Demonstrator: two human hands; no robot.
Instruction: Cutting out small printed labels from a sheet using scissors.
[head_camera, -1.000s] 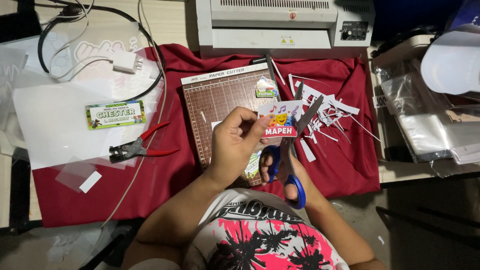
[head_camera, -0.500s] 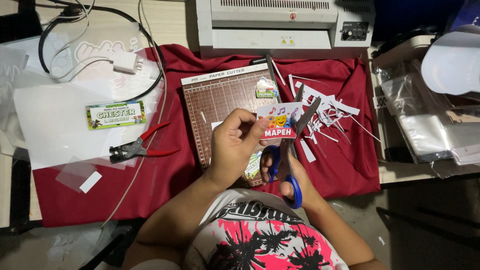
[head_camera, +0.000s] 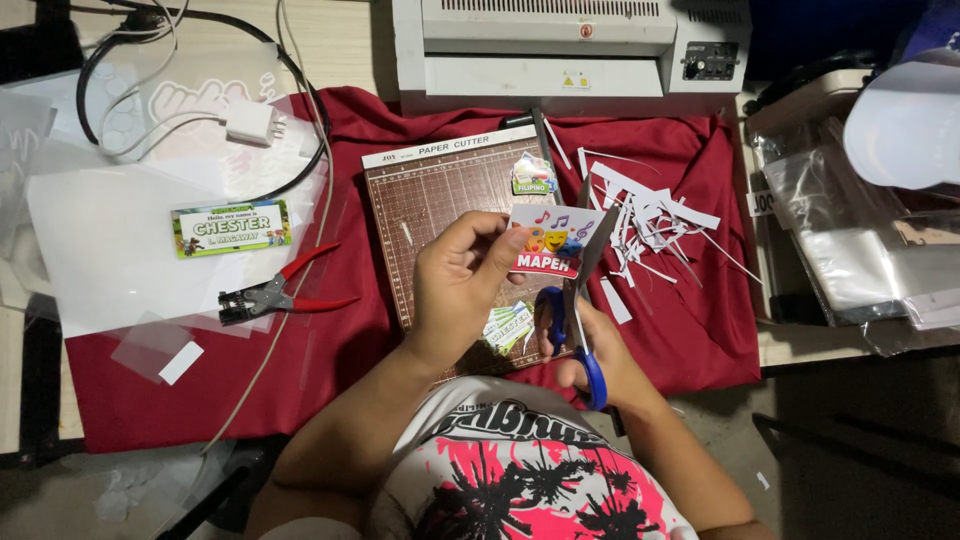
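Fingers of left hand (head_camera: 460, 285) pinched on glossy picture label (head_camera: 553, 240), right hand (head_camera: 590, 345) curled through blue-handled scissors (head_camera: 578, 300) cutting its edge, above gridded paper cutter (head_camera: 450, 200); red-handled pliers (head_camera: 280, 293) left, white paper strips (head_camera: 650, 215) right.

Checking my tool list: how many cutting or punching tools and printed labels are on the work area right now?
Scissors: 1
Paper cutter: 1
Red-handled punch: 1
Printed labels: 4, one held, one on the cutter's top, one under the hands, one green at left
Total: 7
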